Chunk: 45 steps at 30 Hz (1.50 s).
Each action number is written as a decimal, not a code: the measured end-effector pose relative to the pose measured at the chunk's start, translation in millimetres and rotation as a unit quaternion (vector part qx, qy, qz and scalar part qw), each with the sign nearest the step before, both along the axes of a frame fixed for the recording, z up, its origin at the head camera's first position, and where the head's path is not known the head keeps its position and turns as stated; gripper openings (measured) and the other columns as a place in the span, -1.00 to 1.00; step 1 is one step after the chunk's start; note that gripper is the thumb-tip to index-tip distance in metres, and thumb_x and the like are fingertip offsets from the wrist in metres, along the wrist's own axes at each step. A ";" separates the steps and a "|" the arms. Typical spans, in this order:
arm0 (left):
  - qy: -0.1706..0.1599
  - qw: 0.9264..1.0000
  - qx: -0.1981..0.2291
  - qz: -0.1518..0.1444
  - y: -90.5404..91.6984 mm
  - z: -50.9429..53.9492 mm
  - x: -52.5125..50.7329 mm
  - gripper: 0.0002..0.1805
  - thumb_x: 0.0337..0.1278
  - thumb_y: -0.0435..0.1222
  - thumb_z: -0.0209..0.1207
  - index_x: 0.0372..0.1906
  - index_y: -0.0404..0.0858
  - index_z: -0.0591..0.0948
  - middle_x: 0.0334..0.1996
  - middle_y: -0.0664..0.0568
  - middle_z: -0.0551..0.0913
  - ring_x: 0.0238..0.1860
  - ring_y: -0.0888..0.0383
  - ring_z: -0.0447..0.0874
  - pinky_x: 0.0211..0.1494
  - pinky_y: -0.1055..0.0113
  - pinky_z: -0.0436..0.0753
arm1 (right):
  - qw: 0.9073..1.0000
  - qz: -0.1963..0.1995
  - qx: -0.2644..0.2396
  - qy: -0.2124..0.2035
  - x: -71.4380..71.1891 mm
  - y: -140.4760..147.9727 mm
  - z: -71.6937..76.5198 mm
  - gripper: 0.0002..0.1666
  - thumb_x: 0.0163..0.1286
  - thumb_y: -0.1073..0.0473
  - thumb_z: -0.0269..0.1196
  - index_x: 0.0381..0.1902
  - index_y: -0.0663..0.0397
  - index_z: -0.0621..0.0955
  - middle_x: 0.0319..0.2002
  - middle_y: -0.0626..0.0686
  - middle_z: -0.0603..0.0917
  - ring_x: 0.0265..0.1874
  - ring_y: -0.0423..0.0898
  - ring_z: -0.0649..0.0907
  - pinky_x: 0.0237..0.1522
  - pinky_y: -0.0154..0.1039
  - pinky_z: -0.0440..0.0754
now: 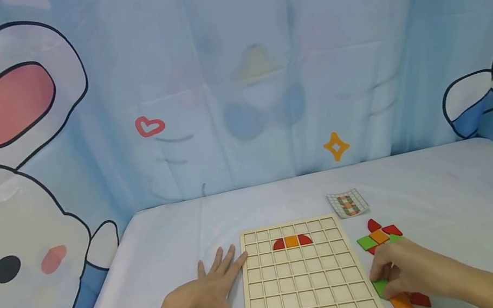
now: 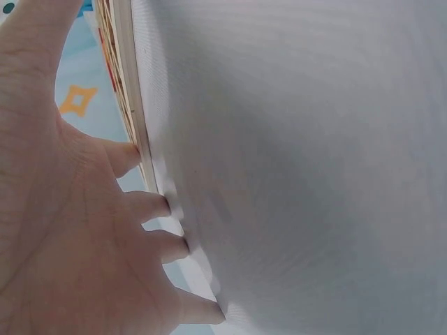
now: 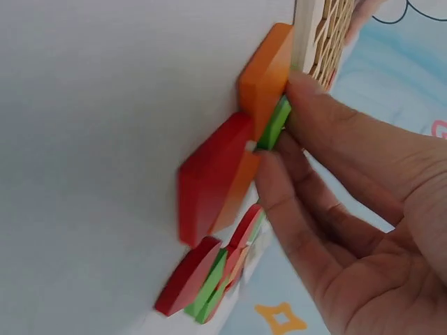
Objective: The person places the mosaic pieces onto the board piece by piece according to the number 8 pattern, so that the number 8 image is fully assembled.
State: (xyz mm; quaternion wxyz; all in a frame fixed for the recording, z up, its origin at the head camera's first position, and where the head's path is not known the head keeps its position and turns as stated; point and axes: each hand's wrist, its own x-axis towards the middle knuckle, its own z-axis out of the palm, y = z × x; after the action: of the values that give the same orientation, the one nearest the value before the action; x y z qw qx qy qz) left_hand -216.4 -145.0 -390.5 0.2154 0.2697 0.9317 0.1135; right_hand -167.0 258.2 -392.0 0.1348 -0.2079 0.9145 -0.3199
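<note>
R hand has the green tile pinched just off the board's R edge, so imo grip its sides n lift clear of the orange tile w/ L hand, fingers spread, bracing the board.

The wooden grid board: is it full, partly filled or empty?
Partly filled: the grid board holds two red pieces and one orange piece in one row; the rest is bare.
</note>
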 end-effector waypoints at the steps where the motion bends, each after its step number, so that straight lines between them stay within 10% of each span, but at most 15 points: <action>1: 0.000 1.000 0.000 0.001 -0.2 0.2 0.0 0.50 -0.18 0.23 0.59 0.73 -0.03 -0.15 0.71 -0.18 -0.28 0.69 -0.22 -0.42 0.50 -0.52 -0.27 | 1.000 0.001 0.004 0.002 -0.3 -1.4 0.7 -0.76 0.08 0.34 0.62 -0.31 0.07 0.78 -0.38 -0.17 0.68 -0.44 -0.29 0.58 -0.32 -0.40 0.68; 13: 0.005 1.000 0.009 -0.007 -0.5 -0.5 -0.3 0.49 -0.18 0.22 0.60 0.73 -0.04 -0.14 0.71 -0.21 -0.28 0.68 -0.25 -0.42 0.49 -0.54 -0.27 | 0.999 -0.009 0.014 -0.034 -5.3 -4.3 6.5 -0.73 0.09 0.33 0.62 -0.35 0.04 0.70 -0.43 -0.10 0.62 -0.41 -0.17 0.56 -0.31 -0.37 0.65; 45: 0.006 1.000 0.001 0.001 1.4 -2.1 -0.8 0.51 -0.21 0.23 0.61 0.73 -0.02 -0.14 0.71 -0.18 -0.28 0.69 -0.23 -0.42 0.50 -0.52 -0.27 | 0.998 0.034 -0.057 0.023 -12.4 11.9 6.8 -0.72 0.09 0.43 0.58 -0.30 0.02 0.76 -0.36 -0.15 0.69 -0.40 -0.27 0.59 -0.31 -0.34 0.69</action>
State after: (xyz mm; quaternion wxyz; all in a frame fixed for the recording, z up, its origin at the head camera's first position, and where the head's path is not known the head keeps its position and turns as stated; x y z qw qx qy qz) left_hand -217.3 -143.7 -392.6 0.2094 0.2696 0.9331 0.1131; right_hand -179.4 270.2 -385.2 0.1127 -0.2537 0.8901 -0.3614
